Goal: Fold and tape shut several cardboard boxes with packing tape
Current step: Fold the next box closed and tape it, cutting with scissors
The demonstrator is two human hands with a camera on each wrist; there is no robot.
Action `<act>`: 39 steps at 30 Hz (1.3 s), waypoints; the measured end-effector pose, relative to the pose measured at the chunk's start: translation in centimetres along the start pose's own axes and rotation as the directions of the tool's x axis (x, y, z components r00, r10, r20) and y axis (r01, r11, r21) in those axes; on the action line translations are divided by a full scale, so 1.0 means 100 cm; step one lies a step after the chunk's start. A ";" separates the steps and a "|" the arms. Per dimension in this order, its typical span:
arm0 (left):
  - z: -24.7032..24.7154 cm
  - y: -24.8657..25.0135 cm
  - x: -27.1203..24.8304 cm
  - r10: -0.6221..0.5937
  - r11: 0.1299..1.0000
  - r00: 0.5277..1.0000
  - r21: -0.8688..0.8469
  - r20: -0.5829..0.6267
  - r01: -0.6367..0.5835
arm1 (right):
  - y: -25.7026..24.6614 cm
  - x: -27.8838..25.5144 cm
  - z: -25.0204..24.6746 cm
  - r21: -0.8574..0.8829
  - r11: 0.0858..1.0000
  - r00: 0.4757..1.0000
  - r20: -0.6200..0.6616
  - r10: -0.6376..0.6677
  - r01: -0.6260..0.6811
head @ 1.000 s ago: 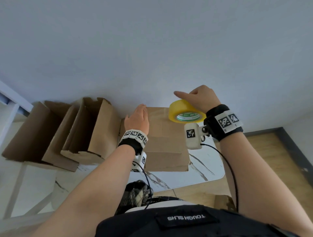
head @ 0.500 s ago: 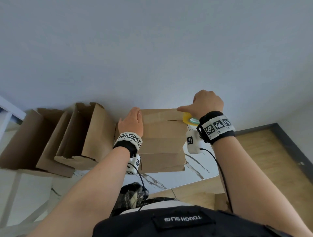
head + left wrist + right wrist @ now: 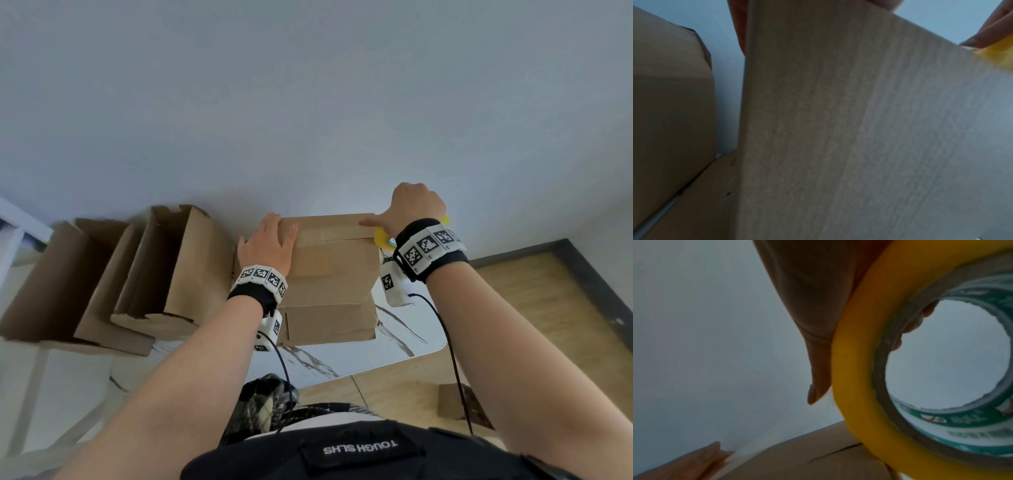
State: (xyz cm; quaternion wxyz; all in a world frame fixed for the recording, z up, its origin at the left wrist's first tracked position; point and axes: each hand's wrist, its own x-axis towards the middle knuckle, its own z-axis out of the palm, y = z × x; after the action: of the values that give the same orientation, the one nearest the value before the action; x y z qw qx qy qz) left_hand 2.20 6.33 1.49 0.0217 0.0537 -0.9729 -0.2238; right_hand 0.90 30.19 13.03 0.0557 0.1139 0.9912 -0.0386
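Box (image 3: 330, 274) | centre frame on counter (image 3: 394, 346) | left hand (image 3: 265, 245) flat, pressing its top-left edge | right hand (image 3: 416, 205) gripping tape roll (image 3: 869, 369) at top-right corner | likely light, stiff, dents easily; hold by edges

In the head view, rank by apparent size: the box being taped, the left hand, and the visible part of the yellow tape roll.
1. Box being taped, clearly largest.
2. Left hand.
3. Tape roll, smallest, mostly hidden behind the right hand, so its full size cannot be judged.

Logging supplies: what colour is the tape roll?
Yellow tape roll, green-printed core; clearest in right wrist view.
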 end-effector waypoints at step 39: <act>0.001 0.000 -0.001 0.002 1.000 1.000 0.007 -0.027 -0.002 | 0.024 0.009 0.044 -0.131 0.991 0.999 0.008 -0.038 0.039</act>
State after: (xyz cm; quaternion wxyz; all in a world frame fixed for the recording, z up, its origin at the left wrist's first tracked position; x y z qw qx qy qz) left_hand 2.28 6.41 1.43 0.0349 0.0559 -0.9734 -0.2196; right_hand 1.05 32.34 8.44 0.0651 0.0906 0.9934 0.0253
